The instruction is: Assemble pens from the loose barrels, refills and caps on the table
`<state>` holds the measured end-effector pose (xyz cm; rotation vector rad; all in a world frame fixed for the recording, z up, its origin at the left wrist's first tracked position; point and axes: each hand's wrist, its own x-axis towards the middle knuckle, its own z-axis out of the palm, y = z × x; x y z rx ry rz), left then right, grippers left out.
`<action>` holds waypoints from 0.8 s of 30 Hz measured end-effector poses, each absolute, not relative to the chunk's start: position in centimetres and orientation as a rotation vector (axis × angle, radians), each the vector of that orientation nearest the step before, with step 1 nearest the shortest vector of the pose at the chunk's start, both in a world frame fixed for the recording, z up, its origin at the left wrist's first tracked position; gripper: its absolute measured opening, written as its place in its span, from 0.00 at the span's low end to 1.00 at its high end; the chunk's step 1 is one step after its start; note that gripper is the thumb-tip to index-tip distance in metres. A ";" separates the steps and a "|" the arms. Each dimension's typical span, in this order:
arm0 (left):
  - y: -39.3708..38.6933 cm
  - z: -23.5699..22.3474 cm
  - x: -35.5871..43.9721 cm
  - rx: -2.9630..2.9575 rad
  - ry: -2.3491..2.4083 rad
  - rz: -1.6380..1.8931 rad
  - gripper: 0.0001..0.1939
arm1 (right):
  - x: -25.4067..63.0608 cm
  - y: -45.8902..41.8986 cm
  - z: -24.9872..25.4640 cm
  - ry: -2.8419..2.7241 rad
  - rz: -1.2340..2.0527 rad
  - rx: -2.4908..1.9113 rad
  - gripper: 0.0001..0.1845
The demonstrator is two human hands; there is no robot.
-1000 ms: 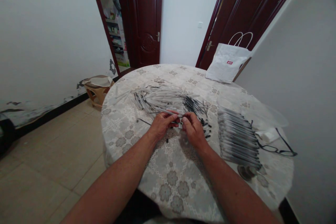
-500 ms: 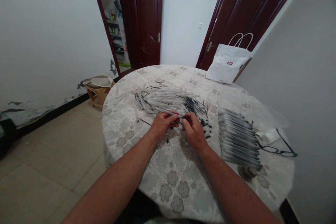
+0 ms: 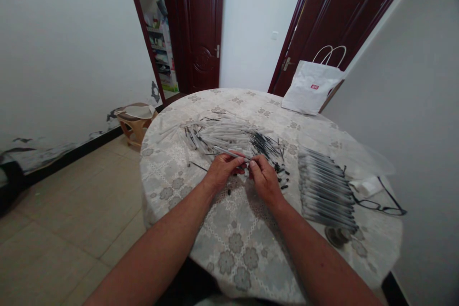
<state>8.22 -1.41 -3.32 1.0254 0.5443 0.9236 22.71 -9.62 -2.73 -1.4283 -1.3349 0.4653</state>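
Note:
My left hand [image 3: 221, 172] is closed around a slim whitish pen barrel [image 3: 233, 153] that slants down to the right. At the barrel's right end, the thumb and fingers of my right hand [image 3: 264, 179] are pinched on it; what the fingertips cover is hidden. Just beyond both hands lies a heap of translucent white pen barrels [image 3: 224, 135]. Thin black pen refills [image 3: 263, 144] are bunched to its right. Small black pieces [image 3: 283, 179], like pen caps or plugs, are scattered beside my right hand.
On the right, a dense row of pens [image 3: 326, 191] lies beside eyeglasses [image 3: 376, 205] and a small round object [image 3: 337, 235]. A white paper bag [image 3: 311, 88] stands at the round table's [image 3: 234, 239] far right edge. A wooden stool [image 3: 135, 124] is left.
The fingers of my right hand have shifted slightly at the barrel's end. My left hand stays almost in place. The things on the table look unchanged.

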 end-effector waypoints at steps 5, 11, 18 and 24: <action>-1.3 -3.7 8.2 1.069 0.516 0.914 0.18 | 22.7 -9.4 -2.9 -1.252 0.693 -1.360 0.20; -1.3 -3.7 8.2 1.066 0.511 0.895 0.19 | 22.7 -8.7 -3.9 -1.009 1.044 -1.228 0.22; -0.5 -3.3 7.7 0.880 0.546 1.099 0.18 | 21.8 -9.9 -2.3 -1.513 0.663 -1.484 0.17; -0.1 -3.1 7.6 0.797 0.589 1.208 0.18 | 19.2 -11.6 -0.9 -2.384 0.292 -1.721 0.14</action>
